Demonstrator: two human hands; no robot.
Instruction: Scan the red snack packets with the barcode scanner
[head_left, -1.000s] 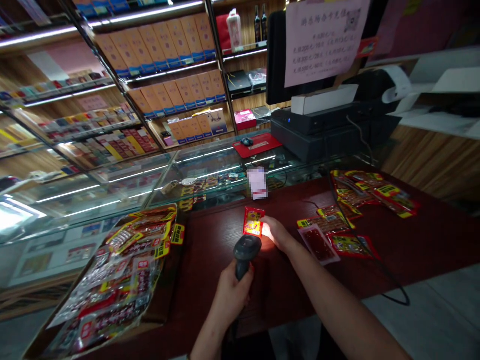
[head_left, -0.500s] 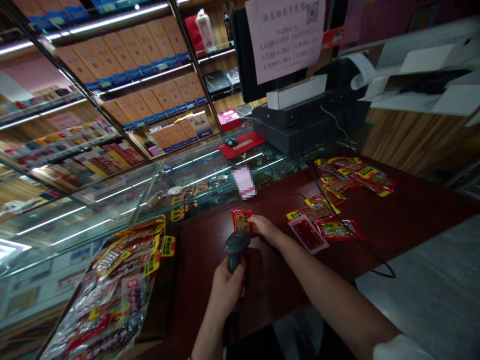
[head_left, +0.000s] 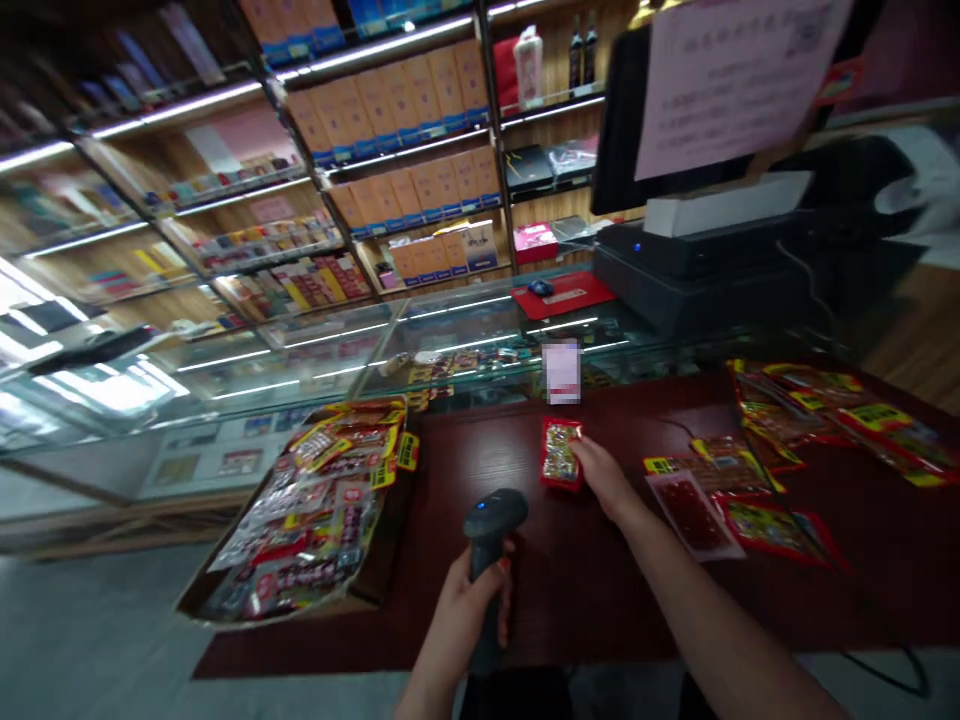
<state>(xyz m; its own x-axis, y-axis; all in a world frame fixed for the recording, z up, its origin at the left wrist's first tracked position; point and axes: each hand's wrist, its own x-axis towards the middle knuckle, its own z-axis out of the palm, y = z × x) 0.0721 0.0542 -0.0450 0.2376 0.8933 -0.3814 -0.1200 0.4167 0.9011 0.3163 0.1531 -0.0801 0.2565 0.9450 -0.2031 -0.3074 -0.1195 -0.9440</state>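
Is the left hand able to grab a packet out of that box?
Probably not: the left hand is wrapped around the scanner. Nothing seems to block the way to the open box on its left, so the full hand looks like the only hitch.

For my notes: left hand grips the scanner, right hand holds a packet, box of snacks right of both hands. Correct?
The box of snacks lies to their left, not right, in the head view; the left hand grips the scanner and the right hand holds a packet.

A shop: merchandise shelves (head_left: 412, 149), glass counter (head_left: 330, 350)
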